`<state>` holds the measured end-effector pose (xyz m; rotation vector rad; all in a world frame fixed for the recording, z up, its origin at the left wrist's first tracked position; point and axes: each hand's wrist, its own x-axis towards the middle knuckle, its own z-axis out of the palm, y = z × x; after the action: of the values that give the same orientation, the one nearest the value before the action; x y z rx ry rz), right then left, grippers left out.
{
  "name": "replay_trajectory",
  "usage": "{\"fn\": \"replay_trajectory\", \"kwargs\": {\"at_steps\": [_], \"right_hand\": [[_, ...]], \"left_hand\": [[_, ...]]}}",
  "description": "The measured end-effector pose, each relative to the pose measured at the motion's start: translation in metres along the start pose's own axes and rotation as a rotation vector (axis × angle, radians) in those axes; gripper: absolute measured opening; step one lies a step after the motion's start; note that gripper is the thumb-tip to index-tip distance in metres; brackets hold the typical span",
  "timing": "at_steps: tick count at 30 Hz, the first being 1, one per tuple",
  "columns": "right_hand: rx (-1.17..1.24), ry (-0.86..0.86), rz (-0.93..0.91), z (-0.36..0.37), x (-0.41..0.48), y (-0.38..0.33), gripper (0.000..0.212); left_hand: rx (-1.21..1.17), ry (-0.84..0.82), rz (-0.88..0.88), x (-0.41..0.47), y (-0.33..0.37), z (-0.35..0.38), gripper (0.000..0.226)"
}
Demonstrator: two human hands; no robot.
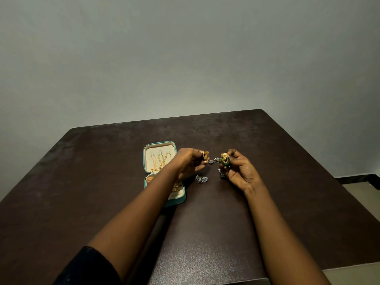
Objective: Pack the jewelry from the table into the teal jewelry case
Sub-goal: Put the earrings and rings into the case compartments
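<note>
The teal jewelry case point(147, 161) lies open on the dark table, cream lining up. Gold chains point(161, 162) hang in its far half, and a gold ring point(150, 178) sits in the near half, which my left forearm partly hides. My left hand point(188, 161) pinches a gold earring point(205, 155) with a pearl drop, just right of the case. My right hand point(239, 171) pinches a green and gold earring point(224, 160). Silver earrings point(201, 179) lie on the table between my hands, with more silver pieces point(222, 174) under my right hand.
The dark brown table point(102, 192) stands against a plain grey wall. Its right edge drops to a pale floor point(364, 194) with a dark skirting.
</note>
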<state>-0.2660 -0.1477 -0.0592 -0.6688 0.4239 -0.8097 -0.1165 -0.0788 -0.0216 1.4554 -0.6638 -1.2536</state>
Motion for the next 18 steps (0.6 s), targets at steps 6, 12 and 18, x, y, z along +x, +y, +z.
{"fn": "replay_trajectory", "kwargs": {"at_steps": [6,12,18], "right_hand": [[-0.009,0.022,-0.005,-0.003,0.002,0.0,0.029],[0.002,0.023,-0.004,-0.003,0.003,0.0,0.028],[-0.009,0.035,-0.012,-0.004,0.003,-0.001,0.028]], "left_hand": [[0.682,0.319,0.171,0.013,0.0,-0.001,0.01],[1.024,0.38,0.182,0.013,-0.003,0.002,0.024],[0.974,0.326,0.154,0.017,-0.004,-0.002,0.019]]}}
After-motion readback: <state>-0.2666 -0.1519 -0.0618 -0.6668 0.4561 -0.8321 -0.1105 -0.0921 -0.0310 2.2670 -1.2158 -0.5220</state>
